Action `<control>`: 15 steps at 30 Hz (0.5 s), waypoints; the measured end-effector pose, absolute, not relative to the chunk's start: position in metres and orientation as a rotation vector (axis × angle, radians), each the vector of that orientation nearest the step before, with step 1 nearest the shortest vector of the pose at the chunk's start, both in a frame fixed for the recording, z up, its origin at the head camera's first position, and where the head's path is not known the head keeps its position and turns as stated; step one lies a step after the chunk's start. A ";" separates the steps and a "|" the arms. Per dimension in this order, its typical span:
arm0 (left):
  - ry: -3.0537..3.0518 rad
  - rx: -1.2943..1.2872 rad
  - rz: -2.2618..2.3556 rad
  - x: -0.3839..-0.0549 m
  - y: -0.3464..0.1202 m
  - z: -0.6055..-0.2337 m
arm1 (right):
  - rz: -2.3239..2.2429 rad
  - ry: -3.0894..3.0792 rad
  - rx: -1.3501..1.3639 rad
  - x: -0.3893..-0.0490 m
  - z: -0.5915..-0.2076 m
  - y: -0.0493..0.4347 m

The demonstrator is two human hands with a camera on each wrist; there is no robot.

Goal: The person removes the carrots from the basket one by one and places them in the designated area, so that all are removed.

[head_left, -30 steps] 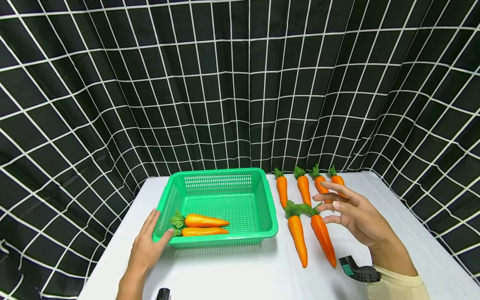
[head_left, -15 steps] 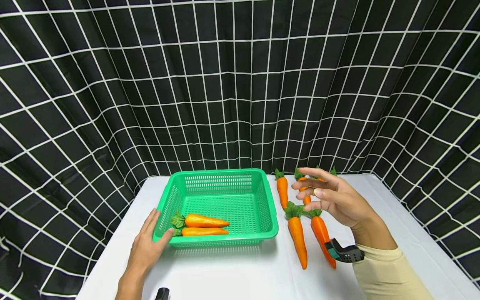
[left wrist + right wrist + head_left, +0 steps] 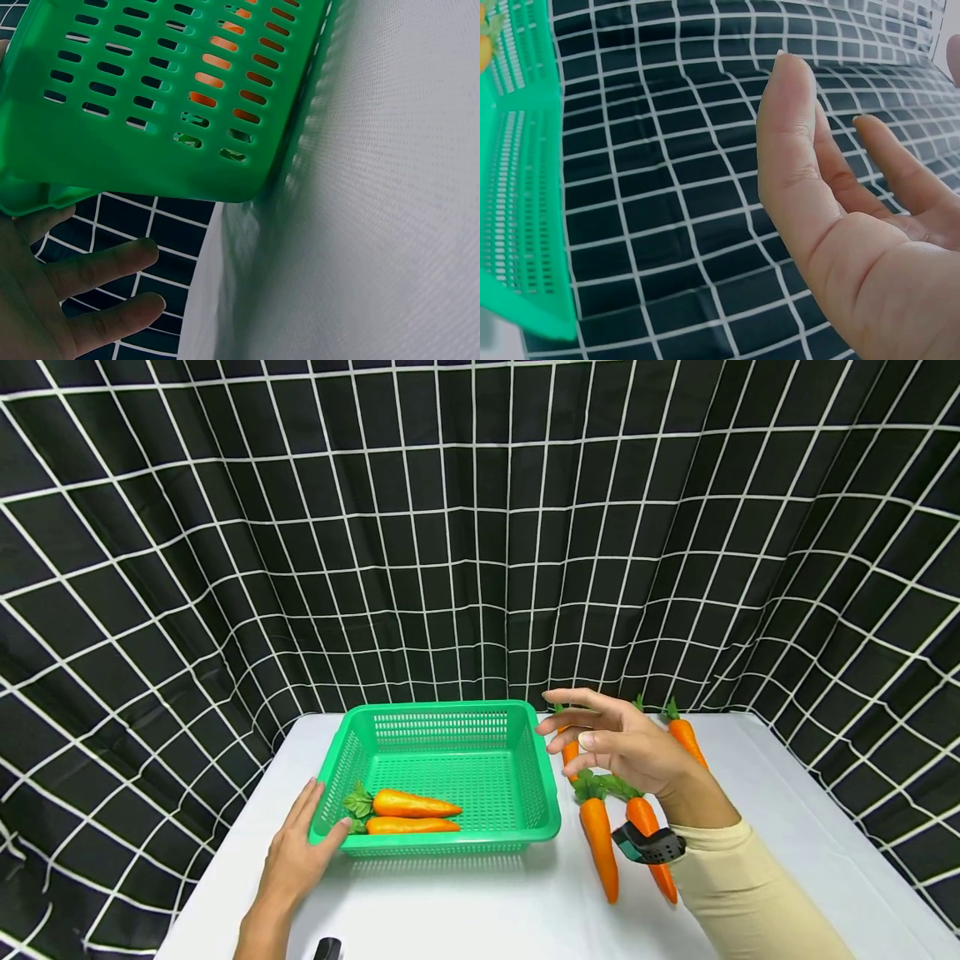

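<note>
My left hand rests at the near left corner of a green plastic basket, thumb on the rim. Its fingers look straight and spread in the left wrist view, by the basket's slotted wall. Inside the basket lie two leafy-topped carrots, an upper one and a lower one. My right hand hovers empty just right of the basket, fingers loosely bent and apart, above the back row of carrots. It hides parts of that row, where one carrot shows beneath the fingers.
Two carrots lie nearer on the white table, a left one and a right one partly behind the wrist device. Another carrot lies at the back right. A black grid curtain surrounds the table.
My right hand has moved left over the carrots, from the right end of the back row to near the basket's right edge. My left hand and the basket stay in place.
</note>
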State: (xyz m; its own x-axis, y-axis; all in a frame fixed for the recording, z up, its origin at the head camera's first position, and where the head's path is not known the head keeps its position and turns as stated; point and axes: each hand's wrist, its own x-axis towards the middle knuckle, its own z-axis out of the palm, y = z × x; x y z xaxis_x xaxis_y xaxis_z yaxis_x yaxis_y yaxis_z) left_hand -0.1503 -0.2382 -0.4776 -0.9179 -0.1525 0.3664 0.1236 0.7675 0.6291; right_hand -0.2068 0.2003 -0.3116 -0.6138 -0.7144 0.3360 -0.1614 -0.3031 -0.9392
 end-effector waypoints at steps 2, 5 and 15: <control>-2.567 0.018 -0.950 -0.151 -0.237 -0.478 | -1.960 1.578 -1.087 -0.207 -0.313 0.197; -2.571 0.015 -0.938 -0.151 -0.236 -0.478 | -1.948 1.597 -1.070 -0.209 -0.314 0.190; -2.570 0.006 -0.960 -0.151 -0.238 -0.477 | -1.856 1.564 -1.069 -0.229 -0.318 0.148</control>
